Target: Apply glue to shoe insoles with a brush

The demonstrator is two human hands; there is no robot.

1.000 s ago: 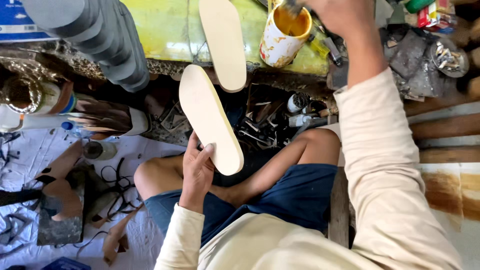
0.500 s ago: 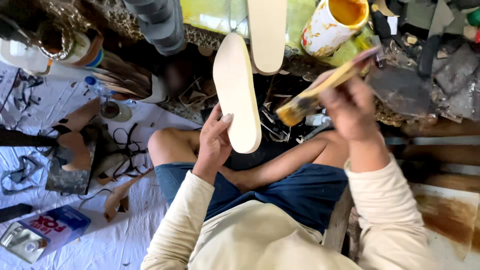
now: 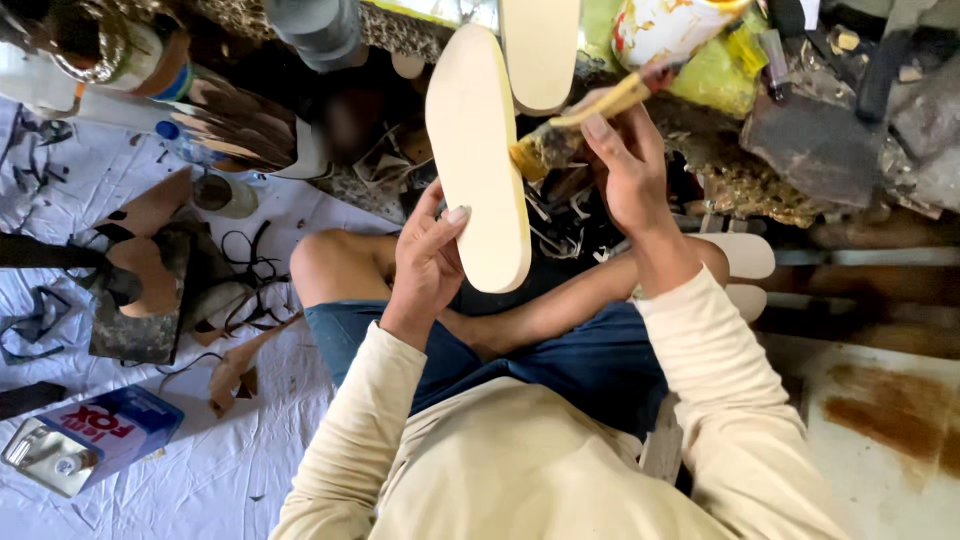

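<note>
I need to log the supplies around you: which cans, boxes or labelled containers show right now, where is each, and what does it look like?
Rectangular tin: bottom left on the white sheet, lying flat; blue and white sides with red lettering, silvery metal end.
Glue can: top, right of centre, above the right hand; round, white label with red and yellow patches, cut off by the edge.
Bottle: top left, lying down; pale with an orange and blue band.

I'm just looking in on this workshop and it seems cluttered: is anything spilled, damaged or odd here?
Mostly mess. Brown stains mark the pale floor at lower right, like spilled glue. Cut scraps and straps litter the white sheet. The sole in the left hand looks intact; the right hand holds a glue-caked brush.
</note>
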